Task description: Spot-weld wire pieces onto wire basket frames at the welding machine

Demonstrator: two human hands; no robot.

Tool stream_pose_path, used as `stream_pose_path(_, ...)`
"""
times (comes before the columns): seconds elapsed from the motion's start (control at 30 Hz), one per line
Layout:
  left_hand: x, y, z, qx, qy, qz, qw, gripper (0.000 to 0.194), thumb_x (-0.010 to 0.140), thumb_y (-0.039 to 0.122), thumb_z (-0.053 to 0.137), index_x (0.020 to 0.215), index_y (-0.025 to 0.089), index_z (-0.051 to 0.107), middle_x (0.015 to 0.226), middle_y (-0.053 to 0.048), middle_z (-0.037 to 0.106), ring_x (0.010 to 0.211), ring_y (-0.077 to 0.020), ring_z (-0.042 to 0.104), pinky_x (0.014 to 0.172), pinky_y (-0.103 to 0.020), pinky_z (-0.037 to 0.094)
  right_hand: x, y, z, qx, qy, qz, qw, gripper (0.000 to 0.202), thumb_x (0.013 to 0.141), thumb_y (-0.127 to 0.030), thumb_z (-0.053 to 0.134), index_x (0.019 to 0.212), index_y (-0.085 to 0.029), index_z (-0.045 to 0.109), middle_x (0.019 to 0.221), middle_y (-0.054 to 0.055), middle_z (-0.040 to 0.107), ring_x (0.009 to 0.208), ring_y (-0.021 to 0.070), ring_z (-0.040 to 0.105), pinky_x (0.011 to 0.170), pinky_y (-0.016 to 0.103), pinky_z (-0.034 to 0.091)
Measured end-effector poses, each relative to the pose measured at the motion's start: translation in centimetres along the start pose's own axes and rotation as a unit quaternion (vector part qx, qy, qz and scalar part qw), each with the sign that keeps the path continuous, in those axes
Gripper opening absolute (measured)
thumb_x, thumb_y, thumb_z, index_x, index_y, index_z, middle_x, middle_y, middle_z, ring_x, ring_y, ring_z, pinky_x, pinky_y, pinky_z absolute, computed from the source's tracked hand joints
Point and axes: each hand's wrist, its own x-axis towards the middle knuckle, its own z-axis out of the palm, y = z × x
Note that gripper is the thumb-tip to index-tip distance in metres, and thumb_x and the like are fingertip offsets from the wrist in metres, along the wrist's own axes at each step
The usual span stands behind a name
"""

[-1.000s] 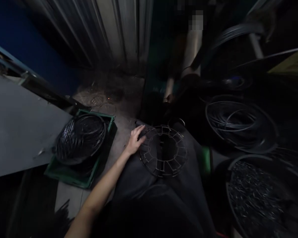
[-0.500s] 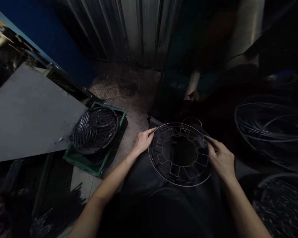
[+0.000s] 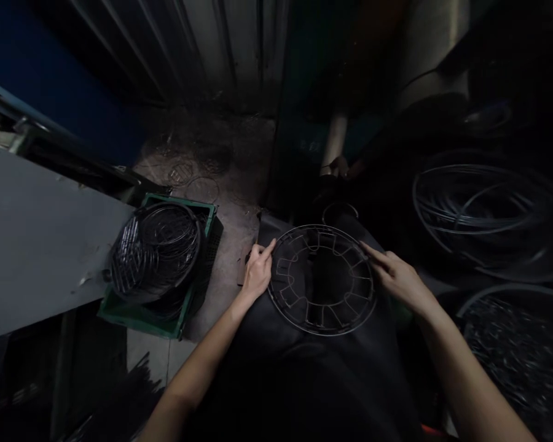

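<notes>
A round wire frame (image 3: 322,304), with a thin outer ring and bent wire loops around a smaller inner ring, lies over dark cloth in front of me. My left hand (image 3: 258,270) grips its left rim, index finger stretched along the wire. On the opposite rim my right hand (image 3: 403,282) holds the frame between fingers and thumb, though the thumb is partly hidden. Just beyond the frame's far edge is a small wire ring (image 3: 340,205).
To the left, a green crate (image 3: 141,324) bears a dark round basin of wire frames (image 3: 166,245), beside a grey panel (image 3: 41,239). A wire coil (image 3: 479,230) and a container of small metal pieces (image 3: 511,350) stand right. Wire scraps (image 3: 182,174) litter the floor.
The view has swung right, so the surroundings appear further left. Both hands still hold the wire frame, which sits slightly left of its earlier place in the picture.
</notes>
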Motion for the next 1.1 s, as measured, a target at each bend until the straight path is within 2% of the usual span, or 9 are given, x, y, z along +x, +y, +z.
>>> stream_pose_path(0.1,-0.6,-0.5,1.0,-0.029,0.071,0.003,0.997,0.041,0.097,0.027,0.029,0.13,0.021,0.053,0.1,-0.006,0.052,0.096,-0.0146,0.053,0.093,-0.029,0.043,0.0,0.7,0.4,0.084,-0.008,0.01,0.996,0.051,0.084,-0.044,0.047,0.128,-0.022,0.06,0.081,0.005,0.061,0.079,0.0183,0.06,0.078,0.033,0.049)
stream_pose_path(0.17,-0.7,-0.5,1.3,-0.027,0.096,0.012,0.995,0.043,0.098,0.032,0.027,0.129,0.018,0.053,0.104,-0.008,0.055,0.099,-0.0167,0.052,0.094,-0.032,0.042,-0.3,1.0,1.1,0.138,0.027,0.022,0.99,0.051,0.083,-0.048,0.05,0.124,-0.02,0.063,0.089,0.006,0.065,0.085,0.0189,0.06,0.081,0.034,0.049)
stream_pose_path(0.3,-0.2,-0.6,1.4,0.004,0.09,0.024,0.996,0.05,0.098,0.044,0.022,0.128,0.019,0.054,0.101,-0.008,0.054,0.096,-0.017,0.053,0.094,-0.033,0.042,-1.0,0.9,2.6,0.187,0.128,0.046,0.973,0.045,0.083,-0.048,0.053,0.112,-0.018,0.069,0.092,0.007,0.067,0.083,0.0181,0.06,0.079,0.034,0.049)
stream_pose_path(0.43,0.1,-0.9,1.5,0.024,0.086,0.058,0.994,0.06,0.095,0.054,0.022,0.127,0.015,0.056,0.096,-0.008,0.049,0.094,-0.0178,0.052,0.093,-0.034,0.042,-2.2,0.6,3.0,0.124,0.183,0.024,0.975,0.041,0.086,-0.045,0.051,0.11,-0.018,0.07,0.087,0.006,0.066,0.076,0.0173,0.06,0.077,0.033,0.05)
stream_pose_path(0.63,-0.2,-1.1,2.0,0.079,0.109,0.083,0.988,0.064,0.096,0.053,0.015,0.125,0.015,0.059,0.103,-0.01,0.047,0.103,-0.0188,0.047,0.099,-0.035,0.038,-6.2,1.8,2.3,0.022,0.106,-0.079,0.991,0.051,0.094,-0.039,0.035,0.135,-0.014,0.052,0.117,0.012,0.062,0.108,0.0222,0.059,0.097,0.039,0.045)
stream_pose_path(0.73,-0.3,-0.9,2.1,0.09,0.109,0.08,0.987,0.065,0.096,0.054,0.013,0.124,0.017,0.058,0.105,-0.01,0.048,0.104,-0.0187,0.047,0.099,-0.035,0.038,-8.4,2.7,2.0,0.001,0.027,-0.104,0.994,0.059,0.094,-0.041,0.032,0.145,-0.014,0.037,0.137,0.013,0.05,0.125,0.0257,0.049,0.105,0.045,0.039)
stream_pose_path(0.83,-0.4,-0.6,2.0,0.087,0.104,0.08,0.988,0.067,0.095,0.056,0.012,0.125,0.017,0.058,0.106,-0.011,0.049,0.106,-0.0201,0.046,0.1,-0.038,0.037,-9.8,3.2,2.5,-0.011,-0.035,-0.12,0.992,0.082,0.088,-0.056,0.043,0.152,-0.011,0.017,0.151,0.016,0.031,0.135,0.0322,0.036,0.108,0.052,0.033)
stream_pose_path(0.97,-0.5,-0.5,2.1,0.098,0.099,0.076,0.987,0.068,0.095,0.056,0.009,0.126,0.018,0.057,0.106,-0.011,0.05,0.107,-0.0194,0.046,0.101,-0.036,0.036,-10.7,2.6,4.6,-0.013,-0.009,-0.08,0.997,0.125,0.067,-0.076,0.059,0.152,-0.011,-0.005,0.155,0.02,0.016,0.138,0.0403,0.027,0.11,0.059,0.025)
stream_pose_path(1.1,-0.5,-0.9,2.2,0.112,0.092,0.075,0.987,0.067,0.094,0.057,0.009,0.127,0.021,0.056,0.108,-0.01,0.049,0.109,-0.0196,0.046,0.101,-0.035,0.034,-11.1,1.4,6.3,0.002,0.016,-0.034,0.999,0.131,0.064,-0.08,0.057,0.151,-0.012,-0.013,0.156,0.022,0.01,0.139,0.0421,0.023,0.112,0.061,0.015)
